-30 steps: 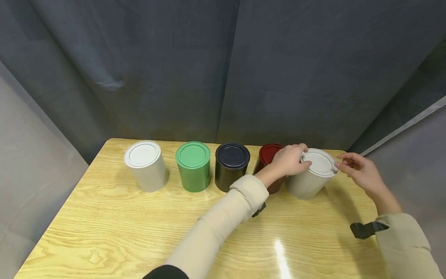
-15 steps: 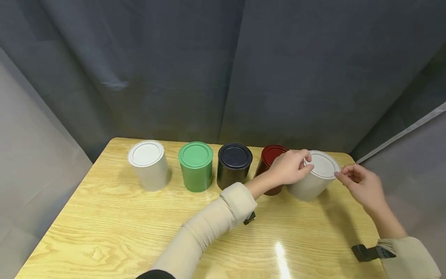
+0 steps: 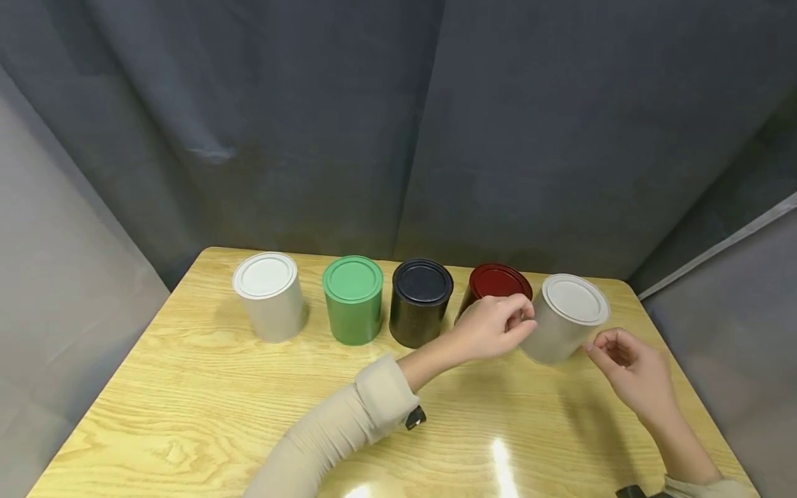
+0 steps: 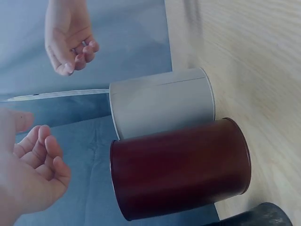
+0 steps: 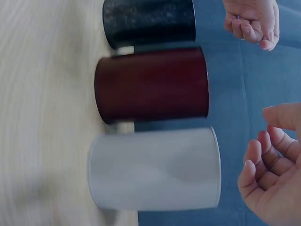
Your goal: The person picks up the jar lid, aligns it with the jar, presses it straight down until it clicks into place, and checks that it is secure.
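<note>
Five lidded cans stand in a row at the table's far edge: white point(image 3: 268, 296), green point(image 3: 352, 299), black point(image 3: 421, 303), dark red point(image 3: 496, 282) and a grey-white can point(image 3: 563, 319) at the right end. My left hand point(image 3: 507, 325) hovers in front of the red can, just left of the grey-white can, with its fingers loosely curled and holding nothing. My right hand point(image 3: 609, 348) hangs just right of that can, fingers loosely bent, also holding nothing. In the wrist views the grey-white can point(image 4: 162, 101) point(image 5: 155, 169) and red can point(image 4: 181, 169) point(image 5: 153, 84) stand side by side, apart from both hands.
The wooden table point(image 3: 205, 415) stretches towards me below the row of cans. Dark grey curtains point(image 3: 398, 124) close in the back and both sides. The table's right edge point(image 3: 691, 387) runs close to my right hand.
Both hands have let go of the grey-white can's lid rim and drawn back towards me. The can stands where it was, lid on.
</note>
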The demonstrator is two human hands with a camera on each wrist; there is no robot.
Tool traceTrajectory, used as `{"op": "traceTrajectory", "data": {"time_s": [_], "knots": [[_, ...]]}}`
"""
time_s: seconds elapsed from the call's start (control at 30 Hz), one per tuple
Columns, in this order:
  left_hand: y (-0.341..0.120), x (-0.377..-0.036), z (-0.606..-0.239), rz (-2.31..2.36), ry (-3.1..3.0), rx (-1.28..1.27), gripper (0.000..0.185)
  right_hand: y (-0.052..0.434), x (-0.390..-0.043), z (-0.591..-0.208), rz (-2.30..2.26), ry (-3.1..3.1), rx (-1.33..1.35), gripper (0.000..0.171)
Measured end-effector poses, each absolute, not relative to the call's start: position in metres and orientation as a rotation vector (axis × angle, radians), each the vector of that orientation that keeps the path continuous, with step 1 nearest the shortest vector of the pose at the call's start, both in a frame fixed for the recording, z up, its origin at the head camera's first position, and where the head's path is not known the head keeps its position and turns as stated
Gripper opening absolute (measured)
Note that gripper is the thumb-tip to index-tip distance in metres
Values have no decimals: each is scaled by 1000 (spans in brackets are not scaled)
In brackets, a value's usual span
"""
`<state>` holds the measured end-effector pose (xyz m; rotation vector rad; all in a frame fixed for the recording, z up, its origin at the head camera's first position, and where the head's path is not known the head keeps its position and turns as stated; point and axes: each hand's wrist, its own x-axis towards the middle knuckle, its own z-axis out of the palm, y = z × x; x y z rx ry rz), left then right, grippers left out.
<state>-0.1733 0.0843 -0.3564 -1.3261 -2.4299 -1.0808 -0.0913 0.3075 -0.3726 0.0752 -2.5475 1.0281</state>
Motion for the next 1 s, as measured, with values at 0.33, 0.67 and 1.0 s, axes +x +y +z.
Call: {"op": "traceTrajectory", "data": {"time_s": [0.33, 0.67, 1.0], "knots": [[52, -152, -370, -1285, -2381, -1290, 4, 286, -73, -386, 1074, -2519, 98, 13], [15, -137, -388, -1348, -2321, -1182, 6, 268, -64, -401, 1135, -2481, 120, 17], [-32, -129, -411, -1355, -2344, -1092, 7, 260, -60, -409, 1114, -2496, 108, 19]]}}
